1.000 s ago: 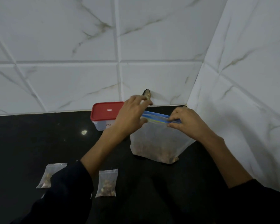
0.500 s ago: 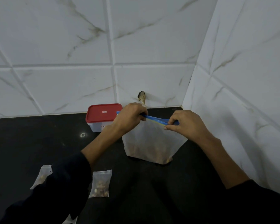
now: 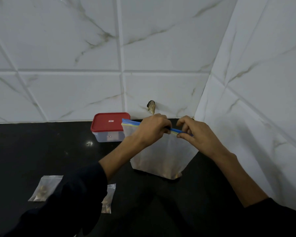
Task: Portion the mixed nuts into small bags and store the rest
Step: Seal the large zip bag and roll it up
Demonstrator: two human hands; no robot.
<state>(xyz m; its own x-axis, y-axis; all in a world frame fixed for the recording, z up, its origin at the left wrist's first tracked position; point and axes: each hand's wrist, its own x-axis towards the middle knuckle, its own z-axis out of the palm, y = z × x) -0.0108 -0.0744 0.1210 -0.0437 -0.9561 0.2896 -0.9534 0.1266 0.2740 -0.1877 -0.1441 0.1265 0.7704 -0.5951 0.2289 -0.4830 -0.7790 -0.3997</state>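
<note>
A large clear zip bag (image 3: 162, 158) with mixed nuts at its bottom stands upright on the black counter (image 3: 41, 151) near the corner. Its blue and yellow zip strip (image 3: 132, 123) runs along the top. My left hand (image 3: 152, 130) pinches the strip near its middle. My right hand (image 3: 193, 134) pinches the strip close beside it, further right. Two small filled bags lie flat in front: one (image 3: 44, 188) at the left, the other (image 3: 108, 199) partly hidden behind my left sleeve.
A clear plastic box with a red lid (image 3: 109, 126) stands behind the big bag against the tiled back wall. A second tiled wall (image 3: 263, 100) closes the right side. A chipped hole (image 3: 151, 106) marks the back wall.
My left hand has slid rightwards along the zip strip, towards my right hand. The strip's left end now shows free. The camera view shifted slightly.
</note>
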